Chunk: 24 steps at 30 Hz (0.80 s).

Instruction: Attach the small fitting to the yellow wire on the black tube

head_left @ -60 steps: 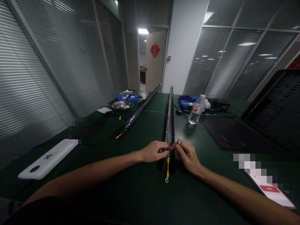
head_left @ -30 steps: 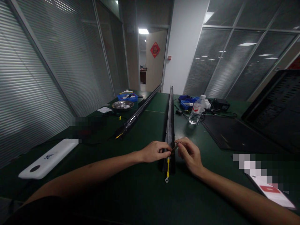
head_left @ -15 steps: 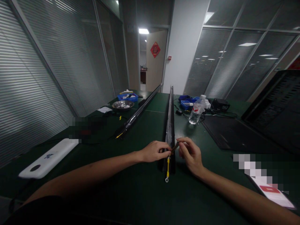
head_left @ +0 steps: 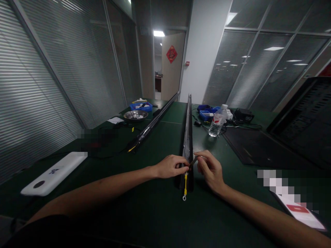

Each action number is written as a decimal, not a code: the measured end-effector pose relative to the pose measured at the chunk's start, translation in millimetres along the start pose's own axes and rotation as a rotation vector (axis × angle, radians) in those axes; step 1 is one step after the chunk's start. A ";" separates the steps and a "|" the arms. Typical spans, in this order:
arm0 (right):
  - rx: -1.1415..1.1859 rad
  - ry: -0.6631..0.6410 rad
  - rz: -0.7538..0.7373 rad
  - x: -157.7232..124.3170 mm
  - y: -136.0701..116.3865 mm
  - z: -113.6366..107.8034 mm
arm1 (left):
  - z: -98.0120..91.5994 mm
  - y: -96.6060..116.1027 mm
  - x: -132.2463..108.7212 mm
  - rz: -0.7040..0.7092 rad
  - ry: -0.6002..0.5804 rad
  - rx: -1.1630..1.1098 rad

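A long black rail (head_left: 187, 131) lies on the green table (head_left: 155, 213), running away from me. A yellow wire with a ring terminal (head_left: 185, 187) hangs out of its near end. My left hand (head_left: 170, 166) pinches the rail's near end from the left, fingers closed. My right hand (head_left: 210, 169) is closed on a thin dark tool (head_left: 192, 162), like a small screwdriver. The tool's tip slants down to the rail beside my left fingertips.
A second black rail (head_left: 152, 124) lies to the left. A white flat device (head_left: 53, 174) sits at the near left. A water bottle (head_left: 216, 121), blue bins (head_left: 207, 113), a metal bowl (head_left: 135, 115) and cables stand at the back. A black panel (head_left: 261, 146) lies to the right.
My right hand has drawn back slightly to the right and raised the thin tool so it slants to the rail. My left hand has stayed where it was.
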State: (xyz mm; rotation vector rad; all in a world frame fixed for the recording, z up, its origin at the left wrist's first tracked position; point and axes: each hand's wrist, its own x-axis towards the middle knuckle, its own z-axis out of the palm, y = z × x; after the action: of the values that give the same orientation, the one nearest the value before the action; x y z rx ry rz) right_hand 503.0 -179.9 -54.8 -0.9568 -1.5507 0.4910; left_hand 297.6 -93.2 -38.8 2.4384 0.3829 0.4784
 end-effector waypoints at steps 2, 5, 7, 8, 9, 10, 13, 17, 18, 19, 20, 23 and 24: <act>-0.016 -0.009 -0.010 0.3 -0.4 -0.7 | 0.5 -0.7 0.0 -0.003 0.003 0.000; -0.002 -0.007 -0.006 -0.1 -0.1 -1.0 | 0.4 -0.8 0.1 -0.002 0.004 -0.012; 0.020 -0.008 -0.002 -0.8 0.2 -0.6 | -0.3 -0.1 0.1 0.002 -0.001 -0.020; 0.030 -0.011 -0.003 -1.2 0.2 -0.3 | -0.8 0.4 0.0 0.005 -0.003 -0.023; 0.038 -0.014 -0.005 -1.5 0.2 -0.1 | -1.2 0.9 0.0 0.007 -0.004 -0.025; 0.047 -0.018 -0.006 -1.8 0.0 0.1 | -1.6 1.3 -0.1 0.010 -0.004 -0.026; 0.053 -0.017 -0.010 -2.1 -0.7 -0.1 | -2.1 1.6 -0.2 0.012 -0.004 -0.027; 0.018 -0.005 -0.020 -1.2 -2.4 -1.3 | -1.1 0.6 -0.1 -0.008 -0.004 -0.032; 0.012 -0.008 -0.021 -1.0 -2.8 -1.6 | -0.9 0.4 0.0 -0.012 -0.005 -0.034; 0.009 -0.011 -0.020 -0.9 -3.3 -1.7 | -0.9 0.5 0.0 -0.013 -0.006 -0.034; 0.006 -0.015 -0.019 -0.8 -3.6 -1.7 | -1.0 0.6 0.0 -0.011 -0.007 -0.035; 0.008 -0.015 -0.007 -1.4 -3.5 -1.4 | -1.8 1.4 -0.1 0.002 -0.008 -0.036; 0.012 -0.014 -0.001 -1.6 -3.1 -1.3 | -2.0 1.6 -0.1 0.005 -0.009 -0.033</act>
State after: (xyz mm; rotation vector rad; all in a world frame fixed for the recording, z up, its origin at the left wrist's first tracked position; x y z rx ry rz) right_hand 503.3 -183.3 -53.1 -0.9449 -1.5597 0.5067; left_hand 296.9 -93.4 -36.3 2.4089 0.3627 0.4724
